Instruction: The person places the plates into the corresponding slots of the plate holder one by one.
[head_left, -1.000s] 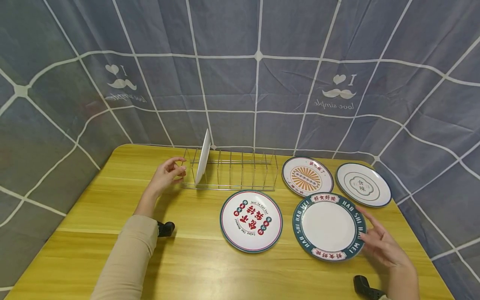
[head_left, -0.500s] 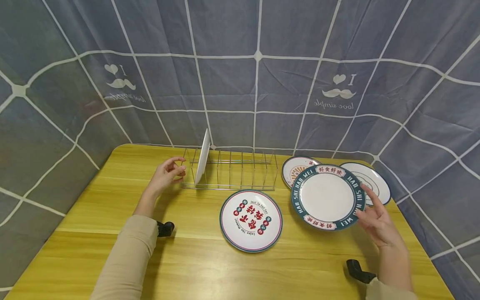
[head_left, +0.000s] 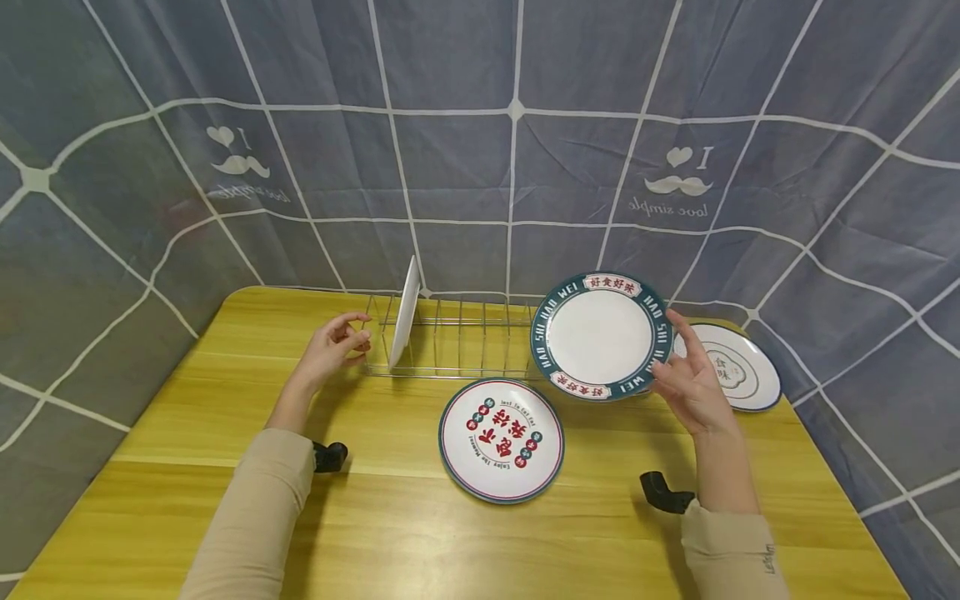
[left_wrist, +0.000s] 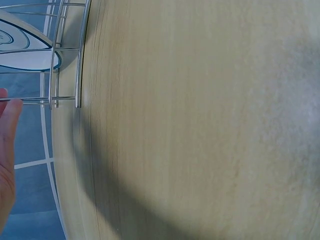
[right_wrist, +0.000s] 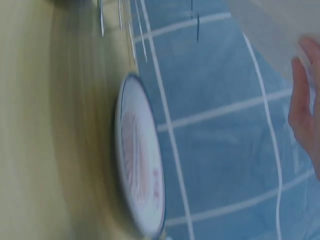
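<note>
Looking down from the head view, the right hand (head_left: 693, 383) holds a green-rimmed plate (head_left: 598, 335) by its right edge, fingers spread along the back and thumb over the rim, lifted off the table and tilted toward the camera at center right of the frame. It hangs just in front of the right end of the wire rack (head_left: 459, 340), not yet in a slot. The left hand (head_left: 333, 348) rests at the rack's left end, fingers loosely curled with the fingertips touching the end wire; I cannot tell whether it truly grips. One white plate (head_left: 406, 314) already stands on edge in a slot near the left end. A plate with red lettering (head_left: 501, 439) lies flat on the yellow table (head_left: 225, 367) at lower center, and a pale plate (head_left: 731, 367) lies flat at the right, partly behind the hand.

In the left wrist view, the rack's wires (left_wrist: 64, 55) and the standing plate's edge (left_wrist: 27, 47) sit in the upper left, with a fingertip (left_wrist: 11, 112) just beside a wire.

The right wrist view is blurred: a flat plate (right_wrist: 141, 182) lies at lower center, fingers (right_wrist: 304, 105) at the right edge.

By my reading, one plate is racked, one is on its way, and at least two are left.
</note>
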